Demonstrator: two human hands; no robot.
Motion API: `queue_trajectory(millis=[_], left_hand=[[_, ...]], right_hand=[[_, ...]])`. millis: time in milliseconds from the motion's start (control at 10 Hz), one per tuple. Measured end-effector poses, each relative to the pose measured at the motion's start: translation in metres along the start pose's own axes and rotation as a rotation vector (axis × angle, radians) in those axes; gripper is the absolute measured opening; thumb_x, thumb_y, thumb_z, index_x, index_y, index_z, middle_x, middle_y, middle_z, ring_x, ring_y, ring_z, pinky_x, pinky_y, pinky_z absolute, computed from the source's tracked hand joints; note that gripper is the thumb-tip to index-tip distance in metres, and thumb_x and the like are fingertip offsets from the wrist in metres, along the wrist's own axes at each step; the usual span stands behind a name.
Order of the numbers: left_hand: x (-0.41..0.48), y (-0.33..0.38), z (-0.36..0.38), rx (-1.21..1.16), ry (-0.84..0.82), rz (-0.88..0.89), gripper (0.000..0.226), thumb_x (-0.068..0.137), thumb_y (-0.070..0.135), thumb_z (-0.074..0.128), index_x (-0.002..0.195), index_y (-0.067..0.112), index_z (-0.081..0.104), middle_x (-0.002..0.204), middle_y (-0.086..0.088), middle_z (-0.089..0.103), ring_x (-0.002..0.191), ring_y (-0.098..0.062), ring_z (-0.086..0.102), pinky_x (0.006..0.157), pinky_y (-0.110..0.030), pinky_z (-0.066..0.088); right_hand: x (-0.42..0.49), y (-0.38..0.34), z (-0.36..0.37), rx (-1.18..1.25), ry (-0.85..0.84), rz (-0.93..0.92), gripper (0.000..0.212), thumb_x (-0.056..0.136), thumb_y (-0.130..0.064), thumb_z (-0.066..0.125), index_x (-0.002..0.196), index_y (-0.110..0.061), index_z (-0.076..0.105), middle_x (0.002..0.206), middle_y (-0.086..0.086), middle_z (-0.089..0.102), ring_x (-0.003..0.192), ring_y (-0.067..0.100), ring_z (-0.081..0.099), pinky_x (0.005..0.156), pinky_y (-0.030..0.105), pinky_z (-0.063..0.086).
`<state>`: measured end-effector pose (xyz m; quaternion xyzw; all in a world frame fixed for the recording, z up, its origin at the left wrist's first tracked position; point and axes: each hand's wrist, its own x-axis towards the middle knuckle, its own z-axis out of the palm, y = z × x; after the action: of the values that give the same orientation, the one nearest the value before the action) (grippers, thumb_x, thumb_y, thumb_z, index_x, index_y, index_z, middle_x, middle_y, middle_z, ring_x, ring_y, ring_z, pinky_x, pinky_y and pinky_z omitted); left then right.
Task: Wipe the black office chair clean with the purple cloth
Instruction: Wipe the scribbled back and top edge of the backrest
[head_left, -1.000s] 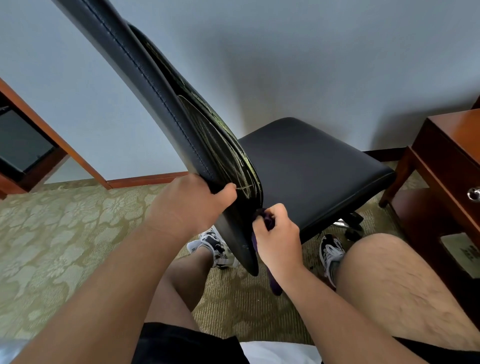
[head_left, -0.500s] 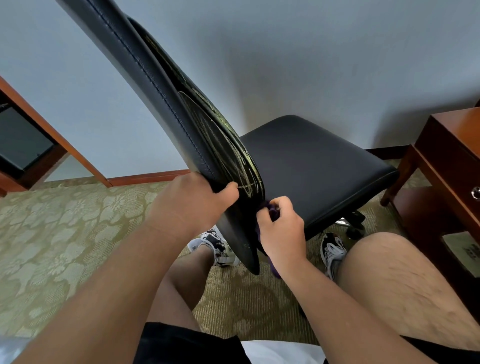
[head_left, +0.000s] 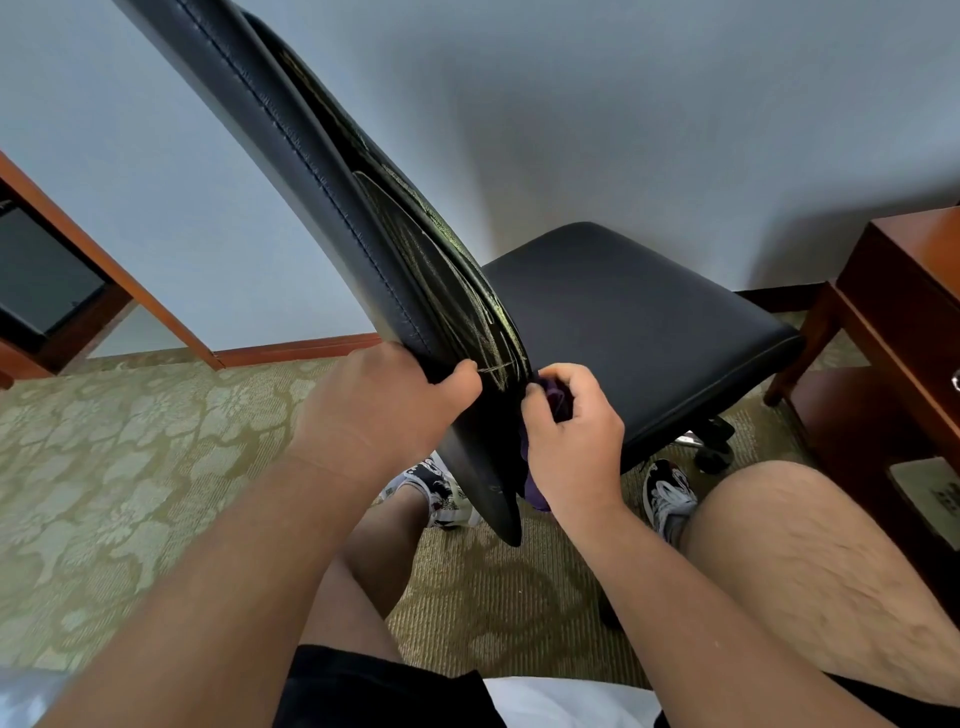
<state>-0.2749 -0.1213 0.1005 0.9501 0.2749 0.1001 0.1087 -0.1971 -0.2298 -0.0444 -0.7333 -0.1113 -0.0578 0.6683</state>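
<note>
The black office chair (head_left: 623, 322) stands in front of me, its tall backrest leaning across the view from the upper left and streaked with yellowish scratch-like marks on the seat-facing side. My left hand (head_left: 384, 410) grips the lower edge of the backrest, thumb over the marked side. My right hand (head_left: 569, 441) holds the bunched purple cloth (head_left: 556, 400) against the lower inner face of the backrest, beside the seat. Most of the cloth is hidden by my fingers; a bit hangs below my palm.
A wooden nightstand (head_left: 904, 312) stands at the right, close to the seat. A wooden desk leg (head_left: 104, 260) slants at the left. Patterned green carpet (head_left: 130, 467) covers the floor. My bare knees and sneakers (head_left: 667, 493) sit under the chair's back.
My right hand with the cloth has slid a little upward along the lower backrest. My left hand keeps its grip in the same place.
</note>
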Motion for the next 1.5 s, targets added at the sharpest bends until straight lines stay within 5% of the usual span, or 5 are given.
queue_trajectory(millis=[400, 600, 1200, 1400, 1500], left_hand=[[0.002, -0.006, 0.002, 0.051, 0.069, -0.01, 0.052, 0.083, 0.058, 0.055, 0.059, 0.012, 0.054, 0.051, -0.002, 0.052, 0.045, -0.017, 0.046, 0.046, -0.025, 0.035], [0.005, -0.012, 0.002, 0.041, 0.058, -0.018, 0.051, 0.081, 0.06, 0.053, 0.061, 0.014, 0.055, 0.052, -0.002, 0.053, 0.046, -0.017, 0.048, 0.046, -0.024, 0.036], [0.011, -0.027, 0.001, 0.007, 0.011, -0.03, 0.056, 0.073, 0.069, 0.044, 0.059, 0.017, 0.059, 0.05, -0.007, 0.057, 0.044, -0.017, 0.053, 0.044, -0.028, 0.045], [0.02, -0.041, -0.005, 0.117, -0.174, 0.083, 0.036, 0.094, 0.03, 0.044, 0.125, 0.03, 0.026, 0.093, -0.007, 0.058, 0.081, -0.027, 0.062, 0.068, -0.038, 0.056], [0.022, -0.041, -0.013, 0.125, -0.178, -0.014, 0.044, 0.084, 0.057, 0.032, 0.11, 0.026, 0.05, 0.083, -0.003, 0.06, 0.074, -0.022, 0.061, 0.065, -0.037, 0.055]], right_hand=[[-0.025, 0.033, 0.013, 0.053, -0.33, 0.561, 0.011, 0.087, -0.02, 0.061, 0.083, -0.01, 0.06, 0.055, -0.006, 0.054, 0.037, 0.002, 0.043, 0.037, 0.017, 0.034], [-0.016, 0.024, 0.016, 0.169, -0.208, 0.627, 0.005, 0.09, -0.022, 0.065, 0.09, -0.025, 0.069, 0.08, -0.006, 0.071, 0.072, 0.009, 0.067, 0.059, 0.022, 0.047], [0.004, 0.006, -0.002, -0.032, -0.28, 0.234, 0.021, 0.097, -0.031, 0.057, 0.117, -0.032, 0.064, 0.107, -0.016, 0.066, 0.101, 0.003, 0.061, 0.088, 0.021, 0.048], [0.005, 0.009, 0.004, 0.064, -0.4, 0.391, 0.015, 0.099, -0.03, 0.056, 0.098, -0.044, 0.06, 0.096, -0.026, 0.064, 0.093, -0.004, 0.06, 0.075, 0.009, 0.04], [0.016, -0.008, 0.008, 0.099, -0.351, 0.321, 0.014, 0.098, -0.03, 0.055, 0.101, -0.039, 0.066, 0.094, -0.024, 0.067, 0.091, -0.007, 0.06, 0.079, 0.013, 0.045]])
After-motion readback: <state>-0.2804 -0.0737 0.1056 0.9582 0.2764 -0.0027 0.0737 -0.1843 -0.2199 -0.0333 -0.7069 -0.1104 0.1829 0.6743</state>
